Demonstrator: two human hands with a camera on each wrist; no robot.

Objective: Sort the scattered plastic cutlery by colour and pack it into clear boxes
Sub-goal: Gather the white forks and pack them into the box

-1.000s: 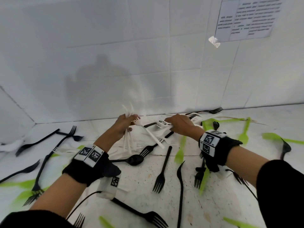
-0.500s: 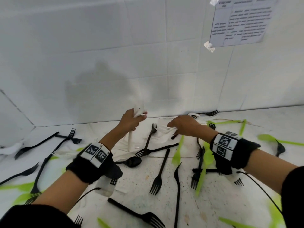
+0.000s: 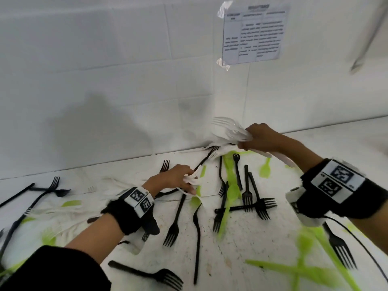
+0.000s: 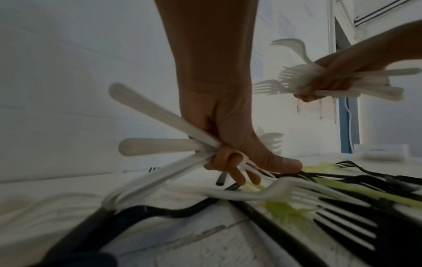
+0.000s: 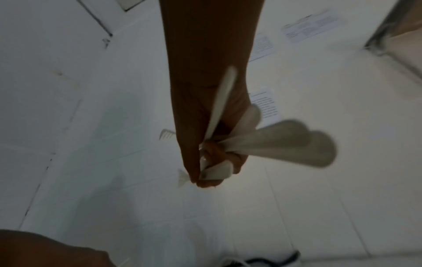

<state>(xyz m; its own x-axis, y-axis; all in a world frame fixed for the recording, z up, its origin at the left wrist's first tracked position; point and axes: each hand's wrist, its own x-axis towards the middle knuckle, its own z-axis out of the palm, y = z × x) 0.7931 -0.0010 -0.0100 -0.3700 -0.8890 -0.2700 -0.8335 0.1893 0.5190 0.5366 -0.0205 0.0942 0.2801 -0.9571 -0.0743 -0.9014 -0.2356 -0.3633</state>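
Observation:
Black, green and white plastic cutlery lies scattered over the white table point(image 3: 220, 267). My right hand point(image 3: 255, 138) is raised near the back wall and grips a bundle of white forks point(image 3: 228, 131), seen too in the right wrist view as white handles point(image 5: 274, 142) fanning from the fist point(image 5: 212, 173). My left hand point(image 3: 184, 181) is low over the table's middle and grips a few white utensils point(image 4: 160, 144), its fingertips point(image 4: 237, 178) down among black forks point(image 3: 173, 225) and green pieces point(image 3: 231, 185). A loose white fork point(image 4: 262, 191) lies just in front of them.
More black forks point(image 3: 37, 196) and pale white cutlery point(image 3: 52, 211) lie at the left. Green cutlery point(image 3: 304, 267) and a black fork point(image 3: 340, 246) lie at the near right. A taped paper sheet point(image 3: 254, 32) hangs on the white wall. No clear box shows in the head view.
My right hand has lifted off the table with a bundle of white forks. My left hand has come down from its raised position to the cutlery in the table's middle.

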